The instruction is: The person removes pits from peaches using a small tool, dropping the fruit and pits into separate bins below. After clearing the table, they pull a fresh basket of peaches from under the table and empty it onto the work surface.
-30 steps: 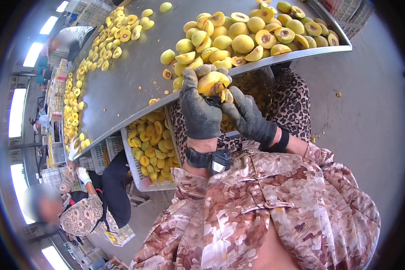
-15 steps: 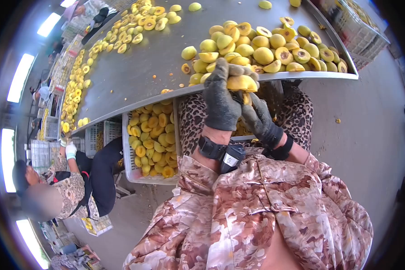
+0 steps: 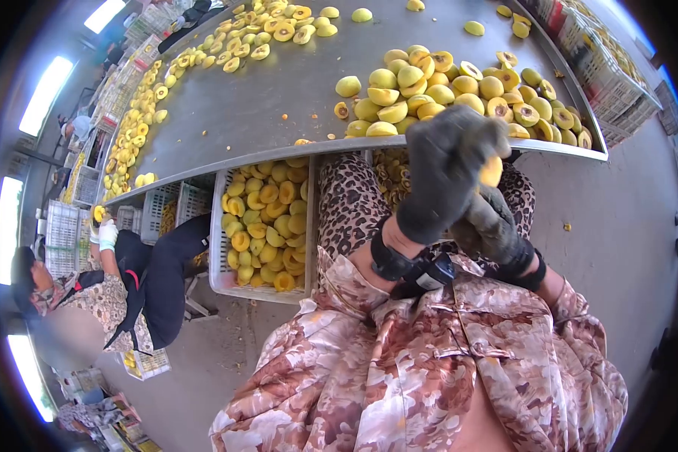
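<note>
The gloved left hand (image 3: 441,169) has just rolled over, bringing its back uppermost, and both hands now sit farther right along the bench (image 3: 241,120). That turn hides most of the fruit piece (image 3: 491,172), so its cut face cannot be read. The left fingers are clamped on it, just off the bench's near edge; the right hand (image 3: 493,226) is close beneath, its fingertips too hidden to tell whether they are apart or together.

The fruit pile (image 3: 459,87) lies just beyond, up against the near rim, leaving little room there. Bare metal stretches left of it. A crate (image 3: 216,260) of halves stands under the left side, beside the knee, and open floor (image 3: 580,256) runs off to the right.
</note>
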The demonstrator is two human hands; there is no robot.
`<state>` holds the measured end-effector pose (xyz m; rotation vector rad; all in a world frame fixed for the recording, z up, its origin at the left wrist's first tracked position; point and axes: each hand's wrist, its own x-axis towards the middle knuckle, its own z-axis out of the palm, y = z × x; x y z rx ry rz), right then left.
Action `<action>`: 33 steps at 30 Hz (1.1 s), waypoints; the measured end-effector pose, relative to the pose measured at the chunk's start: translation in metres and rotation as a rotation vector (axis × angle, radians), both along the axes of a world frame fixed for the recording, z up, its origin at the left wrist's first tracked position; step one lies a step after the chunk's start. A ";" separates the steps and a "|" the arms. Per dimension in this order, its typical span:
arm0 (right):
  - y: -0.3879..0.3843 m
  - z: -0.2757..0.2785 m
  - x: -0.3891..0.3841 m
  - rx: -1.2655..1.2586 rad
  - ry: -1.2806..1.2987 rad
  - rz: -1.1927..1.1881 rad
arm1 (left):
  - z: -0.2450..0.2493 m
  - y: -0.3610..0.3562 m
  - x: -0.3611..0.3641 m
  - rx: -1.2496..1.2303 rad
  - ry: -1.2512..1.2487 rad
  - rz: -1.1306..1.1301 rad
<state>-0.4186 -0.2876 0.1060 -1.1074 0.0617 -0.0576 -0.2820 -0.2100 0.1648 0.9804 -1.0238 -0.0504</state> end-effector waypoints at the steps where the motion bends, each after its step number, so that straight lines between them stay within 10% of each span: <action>1: 0.001 0.006 -0.006 0.023 0.030 0.020 | 0.004 0.001 -0.001 -0.020 -0.185 0.116; 2: 0.003 0.011 -0.013 0.044 0.063 0.038 | 0.008 0.004 -0.005 -0.041 -0.368 0.231; 5: 0.005 0.015 -0.012 -0.022 0.053 -0.030 | 0.004 0.010 -0.009 0.192 0.626 -0.460; 8: 0.006 0.008 0.009 -0.752 -0.236 -0.014 | -0.025 0.029 0.015 0.122 0.938 -0.602; 12: -0.013 -0.047 0.010 -1.067 -0.242 -0.249 | -0.067 0.127 0.075 0.096 0.757 0.118; 14: -0.021 -0.096 0.008 -1.346 -0.006 -0.242 | -0.102 0.206 0.124 0.701 0.639 0.573; 17: -0.022 -0.094 0.009 -1.340 0.050 -0.122 | -0.108 0.213 0.173 0.814 -0.448 0.977; 21: -0.002 -0.071 0.041 -1.337 0.030 -0.146 | -0.085 0.106 0.205 0.633 -0.573 0.603; 25: -0.005 -0.061 0.038 -1.422 0.024 -0.184 | -0.138 0.048 0.256 1.264 -0.585 0.270; 33: -0.011 -0.071 0.024 -1.132 0.067 -0.219 | -0.131 0.118 0.286 1.367 -0.587 0.068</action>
